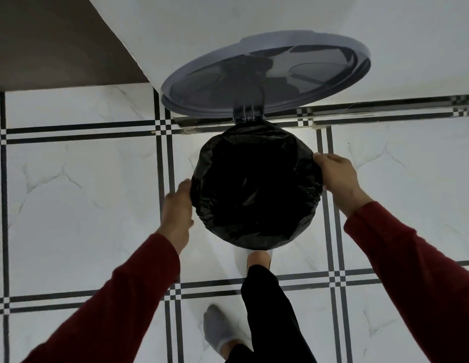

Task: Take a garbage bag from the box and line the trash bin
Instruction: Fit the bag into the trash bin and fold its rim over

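Note:
A black garbage bag (255, 184) lies inside the round trash bin and is folded out over its rim all the way round, so the rim is hidden. The bin's grey lid (264, 74) stands raised behind it against the wall. My left hand (177, 208) presses against the bag's left side with the fingers curled onto the plastic. On the bag's right edge my right hand (338, 176) pinches the plastic. A foot (258, 260) rests on the white pedal (240, 260) at the bin's front. No box is in view.
The bin stands on a white marble-look tiled floor (71, 195) with black stripe borders, close to a white wall (254, 17). My other foot in a grey sock (217, 328) is planted behind. A brown surface (45, 40) fills the top left corner.

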`<state>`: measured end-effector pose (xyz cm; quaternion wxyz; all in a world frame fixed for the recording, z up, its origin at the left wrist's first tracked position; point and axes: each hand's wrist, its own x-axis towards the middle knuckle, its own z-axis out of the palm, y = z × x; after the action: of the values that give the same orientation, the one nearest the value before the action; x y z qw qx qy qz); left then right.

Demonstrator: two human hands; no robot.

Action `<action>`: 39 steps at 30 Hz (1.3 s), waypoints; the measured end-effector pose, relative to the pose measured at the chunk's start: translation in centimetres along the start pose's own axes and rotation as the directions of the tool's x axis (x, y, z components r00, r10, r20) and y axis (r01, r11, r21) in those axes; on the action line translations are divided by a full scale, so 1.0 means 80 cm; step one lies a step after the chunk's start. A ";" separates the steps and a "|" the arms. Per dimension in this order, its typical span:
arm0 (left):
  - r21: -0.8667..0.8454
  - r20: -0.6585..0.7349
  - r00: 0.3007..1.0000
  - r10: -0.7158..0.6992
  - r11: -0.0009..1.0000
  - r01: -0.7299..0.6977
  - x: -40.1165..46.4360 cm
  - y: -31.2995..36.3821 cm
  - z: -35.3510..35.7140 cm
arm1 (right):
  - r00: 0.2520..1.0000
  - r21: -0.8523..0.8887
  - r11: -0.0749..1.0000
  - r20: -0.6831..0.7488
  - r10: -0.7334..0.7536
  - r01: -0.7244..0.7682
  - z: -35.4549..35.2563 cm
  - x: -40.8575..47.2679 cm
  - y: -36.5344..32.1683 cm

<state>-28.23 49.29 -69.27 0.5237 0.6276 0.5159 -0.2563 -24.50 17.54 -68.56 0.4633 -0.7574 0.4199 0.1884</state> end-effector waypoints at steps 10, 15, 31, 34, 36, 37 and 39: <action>-0.342 0.036 0.994 -0.102 0.933 0.108 -0.018 -0.021 0.014 | 0.953 0.242 0.935 0.225 0.205 -0.259 0.009 0.015 -0.021; -0.487 0.194 0.961 -0.196 0.831 0.268 -0.024 -0.023 0.006 | 0.950 0.410 0.864 0.223 0.217 -0.293 0.001 0.000 -0.015; -0.547 0.287 0.930 -0.228 0.758 0.355 -0.053 -0.059 0.016 | 0.910 0.637 0.669 0.133 0.394 -0.382 0.010 -0.053 0.065; -0.554 0.292 0.923 -0.249 0.743 0.375 -0.048 -0.064 0.018 | 0.869 0.643 0.607 0.208 0.449 -0.468 0.001 -0.052 0.067; -0.567 0.286 0.925 -0.249 0.735 0.373 -0.049 -0.065 0.020 | 0.855 0.648 0.575 0.261 0.448 -0.499 -0.002 -0.050 0.071; -0.563 0.284 0.926 -0.250 0.738 0.372 -0.050 -0.065 0.019 | 0.843 0.629 0.577 0.274 0.464 -0.522 -0.003 -0.049 0.072; -0.519 0.275 0.925 -0.263 0.769 0.373 -0.051 -0.067 0.018 | 0.821 0.542 0.625 0.270 0.503 -0.562 -0.006 -0.049 0.071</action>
<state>-34.22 45.97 -68.30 0.6797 0.3213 0.6159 -0.2356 -31.43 17.71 -68.81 0.6202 -0.4024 0.6402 0.2088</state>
